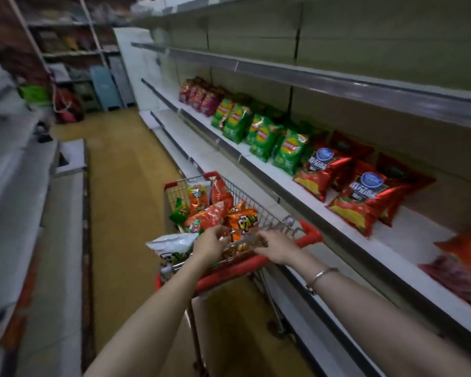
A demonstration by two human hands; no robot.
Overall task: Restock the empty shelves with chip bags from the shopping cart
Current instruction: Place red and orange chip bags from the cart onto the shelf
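Both hands are inside the shopping cart (312, 236) near its handle, left hand (210, 242) with fingers curled on the orange chip bag (242, 220) atop the pile, right hand (276, 246) too blurred to tell its grip, so a lopsided lift could spill neighbouring bags (204, 216).

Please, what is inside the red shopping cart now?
The cart holds orange bags, a green bag and a white bag. The left hand and the right hand reach in among them. Whatever lies under the top bags is covered.
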